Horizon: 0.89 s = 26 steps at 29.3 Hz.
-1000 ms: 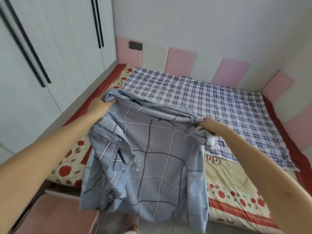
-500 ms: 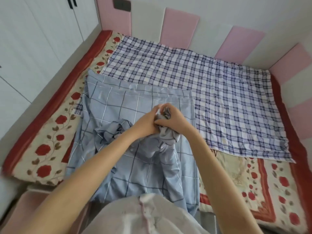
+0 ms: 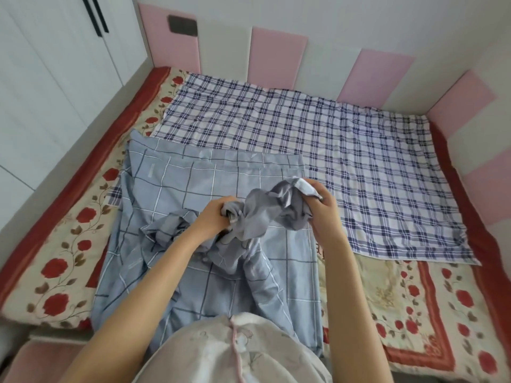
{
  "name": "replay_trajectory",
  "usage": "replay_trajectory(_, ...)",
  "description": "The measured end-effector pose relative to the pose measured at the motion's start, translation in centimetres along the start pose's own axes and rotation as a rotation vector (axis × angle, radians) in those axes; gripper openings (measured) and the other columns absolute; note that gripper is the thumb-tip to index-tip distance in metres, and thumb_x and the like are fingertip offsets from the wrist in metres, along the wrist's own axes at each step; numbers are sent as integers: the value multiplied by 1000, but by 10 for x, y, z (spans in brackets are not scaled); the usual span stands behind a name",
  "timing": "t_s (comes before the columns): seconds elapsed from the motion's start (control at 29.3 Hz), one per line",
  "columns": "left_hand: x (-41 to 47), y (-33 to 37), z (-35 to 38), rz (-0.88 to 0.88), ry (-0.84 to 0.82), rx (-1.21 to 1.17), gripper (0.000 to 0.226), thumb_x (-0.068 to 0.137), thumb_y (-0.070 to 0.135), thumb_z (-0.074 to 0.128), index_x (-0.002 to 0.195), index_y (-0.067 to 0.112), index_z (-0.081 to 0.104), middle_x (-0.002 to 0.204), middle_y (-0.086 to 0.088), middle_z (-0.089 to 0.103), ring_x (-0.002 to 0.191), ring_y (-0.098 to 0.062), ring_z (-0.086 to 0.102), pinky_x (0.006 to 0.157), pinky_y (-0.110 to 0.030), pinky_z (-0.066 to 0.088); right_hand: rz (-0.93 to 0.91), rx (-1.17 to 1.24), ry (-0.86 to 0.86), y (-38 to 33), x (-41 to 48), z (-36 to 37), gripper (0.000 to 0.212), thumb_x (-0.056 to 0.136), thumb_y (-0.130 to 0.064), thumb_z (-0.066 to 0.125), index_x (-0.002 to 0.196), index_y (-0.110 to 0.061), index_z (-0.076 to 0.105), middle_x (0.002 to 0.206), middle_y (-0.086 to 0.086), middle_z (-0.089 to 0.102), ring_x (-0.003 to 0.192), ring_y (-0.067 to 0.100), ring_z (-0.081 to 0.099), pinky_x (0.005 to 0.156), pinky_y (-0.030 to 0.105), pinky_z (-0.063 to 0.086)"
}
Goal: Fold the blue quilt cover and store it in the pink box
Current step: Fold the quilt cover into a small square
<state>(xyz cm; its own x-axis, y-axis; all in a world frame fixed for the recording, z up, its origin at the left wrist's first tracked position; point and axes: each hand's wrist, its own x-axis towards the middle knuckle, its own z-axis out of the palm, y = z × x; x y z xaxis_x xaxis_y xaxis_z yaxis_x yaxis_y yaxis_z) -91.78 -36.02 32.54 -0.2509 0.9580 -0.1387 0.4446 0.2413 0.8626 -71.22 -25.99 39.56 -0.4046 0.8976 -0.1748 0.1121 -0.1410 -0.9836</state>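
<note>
The blue quilt cover (image 3: pixel 177 183), pale blue with a grid of white and dark lines, lies spread on the near left part of the bed and hangs over its front edge. A bunched-up part of it is lifted at the middle. My left hand (image 3: pixel 214 219) grips one end of that bunch, and my right hand (image 3: pixel 323 214) grips the other end a little to the right and higher. A corner of the pink box (image 3: pixel 36 360) shows at the bottom left, on the floor beside the bed.
A navy-and-white plaid sheet (image 3: pixel 318 145) covers the far and right part of the bed over a cream mat with red roses (image 3: pixel 58 275). White wardrobe doors (image 3: pixel 41 78) stand close on the left. Pink and white padded panels (image 3: pixel 276 56) line the walls.
The cover was held up wide between both hands, then dropped onto the bed. My hands met on a bunch at its middle and have now drawn apart, the right one moving right.
</note>
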Motion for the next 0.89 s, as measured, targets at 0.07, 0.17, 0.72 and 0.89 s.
replay_trajectory(0.07, -1, -7, 2, 2, -56, 40, 47, 81, -12, 57, 70, 34, 62, 63, 18, 58, 59, 8, 52, 62, -8, 40, 20, -14, 44, -11, -1, -4, 23, 92, 0, 51, 88, -17, 67, 87, 10, 68, 84, 26, 63, 76, 40, 54)
replay_trajectory(0.17, -8, -14, -3, -42, -38, 0, 35, 78, -9, 63, 73, 25, 65, 65, 17, 61, 61, 6, 54, 62, -10, 41, 26, -91, 88, -23, -6, -20, 13, 89, -3, 58, 91, -12, 68, 86, 10, 69, 82, 25, 65, 76, 38, 56)
replay_trajectory(0.72, -17, -7, -4, -372, 74, 484, 102, 52, 56, 78, 139, 23, 37, 145, -12, 33, 137, -28, 27, 109, -51, 25, 7, -617, -27, -18, -36, -45, 26, 89, -3, 56, 87, -24, 71, 82, 7, 71, 79, 23, 64, 75, 39, 55)
replay_trajectory(0.89, -41, 78, 53, 397, 95, 54, 68, 70, 23, 83, 129, 18, 50, 119, 5, 57, 112, -10, 54, 98, -28, 42, -30, -755, -220, -20, -45, -10, 22, 80, -4, 62, 77, -21, 75, 74, 13, 71, 64, 26, 59, 59, 37, 50)
